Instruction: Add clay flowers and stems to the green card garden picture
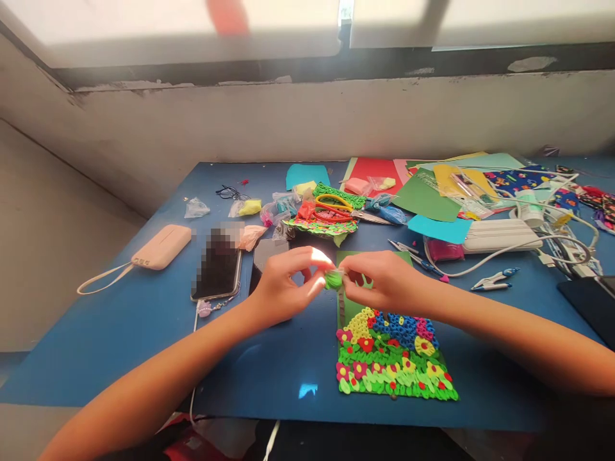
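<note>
Between my two hands, above the middle of the table, is a small lump of bright green clay [333,280], seemingly in clear plastic. My left hand [291,282] pinches it from the left with thumb and fingertips. From the other side my right hand [384,280] is closed at its edge, where a bit of clear wrapping shows. Below my right hand lies a green card [350,301] covered in its lower part with a raised clay picture [394,365] of flowers, grass and blue and yellow patches. My right forearm hides some of the card.
On the left lie a pink power bank [163,246] and a phone [218,266]. Behind my hands are scissors [334,203], clay packets [250,207] and a second decorated piece [321,227]. Coloured paper [425,195], a white case [502,235], cables and pliers [494,280] crowd the right.
</note>
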